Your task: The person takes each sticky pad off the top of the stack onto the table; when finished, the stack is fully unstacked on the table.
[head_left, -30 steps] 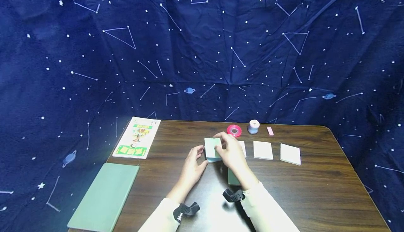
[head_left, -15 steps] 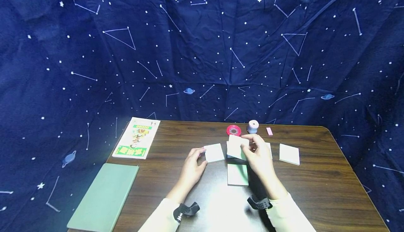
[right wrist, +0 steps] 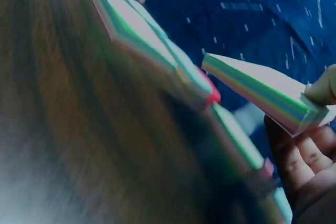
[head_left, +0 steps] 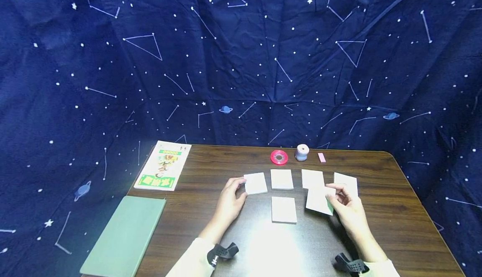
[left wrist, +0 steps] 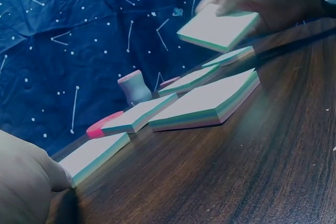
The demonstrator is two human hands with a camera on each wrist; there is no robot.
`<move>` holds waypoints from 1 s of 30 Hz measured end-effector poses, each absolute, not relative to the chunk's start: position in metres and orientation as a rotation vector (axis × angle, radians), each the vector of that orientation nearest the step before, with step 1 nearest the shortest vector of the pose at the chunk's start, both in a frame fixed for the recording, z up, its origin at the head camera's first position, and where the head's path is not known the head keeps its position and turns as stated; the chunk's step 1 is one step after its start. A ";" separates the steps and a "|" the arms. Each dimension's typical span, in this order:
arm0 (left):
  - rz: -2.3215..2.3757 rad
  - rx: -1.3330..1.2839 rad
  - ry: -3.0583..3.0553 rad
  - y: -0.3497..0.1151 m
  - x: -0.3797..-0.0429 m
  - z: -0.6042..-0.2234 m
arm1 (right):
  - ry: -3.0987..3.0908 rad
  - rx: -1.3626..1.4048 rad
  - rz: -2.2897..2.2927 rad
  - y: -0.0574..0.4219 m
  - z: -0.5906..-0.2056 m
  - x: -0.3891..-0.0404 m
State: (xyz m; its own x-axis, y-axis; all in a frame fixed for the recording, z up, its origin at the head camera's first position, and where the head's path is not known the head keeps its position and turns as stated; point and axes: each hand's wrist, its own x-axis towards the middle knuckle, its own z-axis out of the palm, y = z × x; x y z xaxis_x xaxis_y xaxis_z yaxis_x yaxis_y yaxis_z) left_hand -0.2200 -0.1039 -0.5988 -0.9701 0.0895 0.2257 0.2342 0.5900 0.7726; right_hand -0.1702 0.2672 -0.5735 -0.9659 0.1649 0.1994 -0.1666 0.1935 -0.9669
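My right hand [head_left: 350,210] pinches a sticky note pad [head_left: 319,199] by its right side, above the table. It has a white top and layered coloured edges, and the right wrist view shows the thumb on top with fingers below. My left hand [head_left: 229,199] rests at the left edge of another pad [head_left: 256,183], its fingertips touching the pad's side. In the left wrist view one fingertip meets the near corner of that pad [left wrist: 97,156]. More white-topped pads lie in the back row [head_left: 281,179], [head_left: 312,178], [head_left: 345,183], and one pad [head_left: 284,210] lies in front of them.
Behind the pads are a pink tape roll [head_left: 279,157], a white and blue spool [head_left: 302,152] and a small pink block [head_left: 321,157]. A printed booklet [head_left: 163,166] and a green notebook [head_left: 124,235] lie on the left. A starry curtain [head_left: 241,59] hangs behind the table.
My right hand has carried a pad rightward from over the left pad, past the middle ones, to in front of the right-hand pads. My left hand has stayed beside the left pad.
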 end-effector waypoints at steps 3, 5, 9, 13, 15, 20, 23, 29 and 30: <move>-1.317 -0.285 -2.647 -0.106 -0.219 -0.598 | -2.157 -0.043 1.973 0.274 -0.588 -0.164; -1.311 -0.290 -2.649 -0.109 -0.218 -0.596 | -2.175 -0.033 2.008 0.274 -0.596 -0.163; -1.310 -0.276 -2.663 -0.112 -0.217 -0.596 | -2.345 0.022 1.881 0.267 -0.603 -0.165; -1.315 -0.265 -2.653 -0.110 -0.219 -0.596 | -2.477 0.049 1.726 0.264 -0.599 -0.167; -1.311 -0.264 -2.645 -0.110 -0.220 -0.597 | -2.525 0.075 1.656 0.264 -0.598 -0.168; -1.299 -0.253 -2.637 -0.109 -0.221 -0.600 | -2.601 0.072 1.566 0.262 -0.599 -0.170; -1.307 -0.248 -2.641 -0.109 -0.220 -0.601 | -2.619 0.070 1.552 0.261 -0.600 -0.170; -1.326 -0.272 -2.643 -0.110 -0.221 -0.598 | -2.625 0.071 1.520 0.261 -0.598 -0.173; -1.331 -0.274 -2.641 -0.110 -0.221 -0.598 | -2.619 0.060 1.517 0.260 -0.597 -0.174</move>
State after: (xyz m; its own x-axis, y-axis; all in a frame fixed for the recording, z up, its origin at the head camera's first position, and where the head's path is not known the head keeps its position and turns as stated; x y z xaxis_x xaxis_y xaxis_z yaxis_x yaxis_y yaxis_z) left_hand -0.2207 -0.1098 -0.5978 -0.9685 0.0862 0.2336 0.2390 0.5845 0.7754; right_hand -0.1738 0.2605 -0.5974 -0.9927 0.0231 0.1186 -0.0914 0.4983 -0.8622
